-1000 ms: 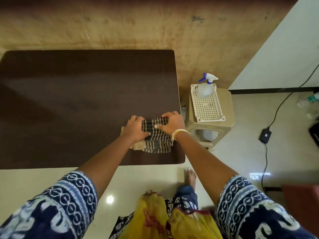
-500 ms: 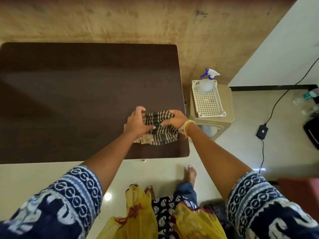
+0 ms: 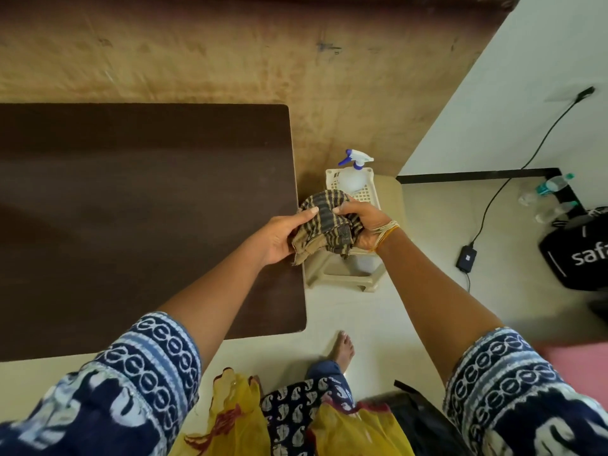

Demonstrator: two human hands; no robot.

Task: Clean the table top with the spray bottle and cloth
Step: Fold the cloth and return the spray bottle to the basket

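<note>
Lifted off the table (image 3: pixel 131 209), the cloth (image 3: pixel 324 222) sits bunched between both gripping hands (image 3: pixel 324 230).

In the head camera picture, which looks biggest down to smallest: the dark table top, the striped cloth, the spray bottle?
1. Table top, by far.
2. Cloth.
3. Spray bottle, though it sits farther away and is partly hidden.

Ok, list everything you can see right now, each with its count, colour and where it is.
table: 1, dark brown, left
cloth: 1, striped dark and tan, held in both hands above the basket
spray bottle: 1, clear with blue-white trigger, in the basket
basket: 1, white, on the stool
stool: 1, beige, right of the table
water bottles: 2, clear, far right floor
charger: 1, black, floor
bag: 1, black, right edge
left hand: holds the cloth
right hand: grips the cloth
</note>
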